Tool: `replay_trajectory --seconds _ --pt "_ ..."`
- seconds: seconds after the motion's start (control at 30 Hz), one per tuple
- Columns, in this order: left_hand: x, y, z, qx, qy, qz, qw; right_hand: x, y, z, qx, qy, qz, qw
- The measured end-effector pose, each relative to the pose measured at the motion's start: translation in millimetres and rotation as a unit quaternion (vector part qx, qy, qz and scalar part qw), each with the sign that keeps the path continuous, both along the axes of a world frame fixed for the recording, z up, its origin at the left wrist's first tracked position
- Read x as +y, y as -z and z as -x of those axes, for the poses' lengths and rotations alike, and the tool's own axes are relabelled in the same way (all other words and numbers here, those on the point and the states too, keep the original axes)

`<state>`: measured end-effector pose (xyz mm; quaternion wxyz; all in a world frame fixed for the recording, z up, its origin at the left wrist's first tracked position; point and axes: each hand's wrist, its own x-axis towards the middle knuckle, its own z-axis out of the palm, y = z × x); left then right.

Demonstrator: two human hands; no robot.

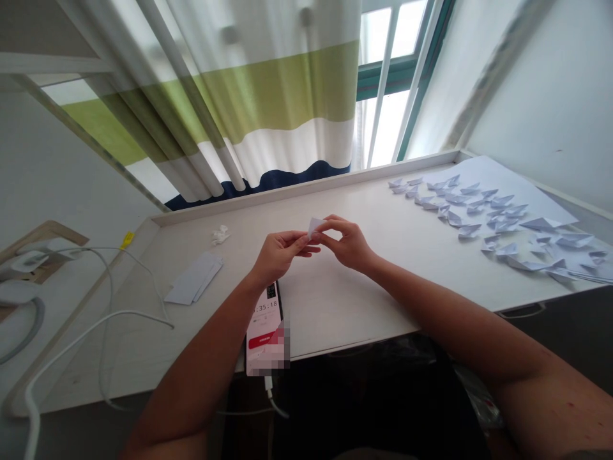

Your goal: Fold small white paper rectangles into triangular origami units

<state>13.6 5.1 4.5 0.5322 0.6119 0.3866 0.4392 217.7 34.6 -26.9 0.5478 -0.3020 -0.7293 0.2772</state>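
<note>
Both hands meet above the middle of the surface (335,300), the left hand (280,254) and right hand (348,244) each pinching a small folded paper (315,225) between fingertips. Folded pieces (483,214) lie to the right, a phone (265,332) near the front edge

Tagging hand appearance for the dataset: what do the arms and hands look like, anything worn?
Both arms are bare to past the elbow: no sleeves, gloves, watch or rings visible. Left hand and right hand have short nails. Small reddish marks dot the right forearm.
</note>
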Motion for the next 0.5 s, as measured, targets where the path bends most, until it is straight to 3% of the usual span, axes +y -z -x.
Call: replay_trajectory --seconds 0.23,0.5 --pt "-0.7 4.7 -0.8 0.039 -0.007 -0.01 0.999 -0.7 -3.0 6.0 0.084 -0.033 0.106 0.99" --pt "-1.7 4.1 -2.9 0.04 -0.022 0.008 0.999 0.1 1.0 10.3 0.123 -0.041 0.159 0.979"
